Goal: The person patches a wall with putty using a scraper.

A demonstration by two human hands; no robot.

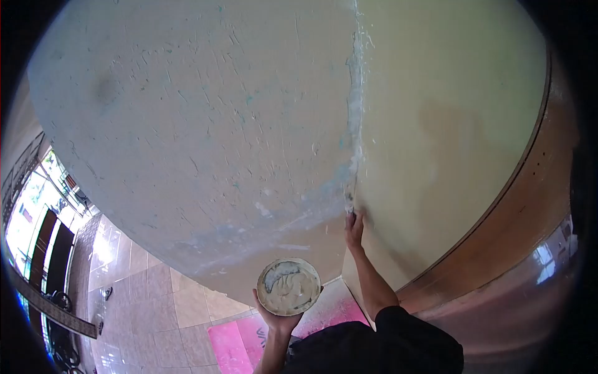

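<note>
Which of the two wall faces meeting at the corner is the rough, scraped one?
The left wall face, grey-white with scratches and bluish patches. The right wall face is smooth cream, and the right hand works at the corner.

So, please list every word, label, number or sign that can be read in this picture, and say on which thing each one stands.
None can be read.
Pink sheet on the tiled floor: dark marks near its edge, too blurred and partly hidden to read.
Round putty-smeared plate in the left hand: only swirls of paste, no text.
Scraped white and cream wall corner, where the right hand presses a small tool: scratches and smears only.
</note>
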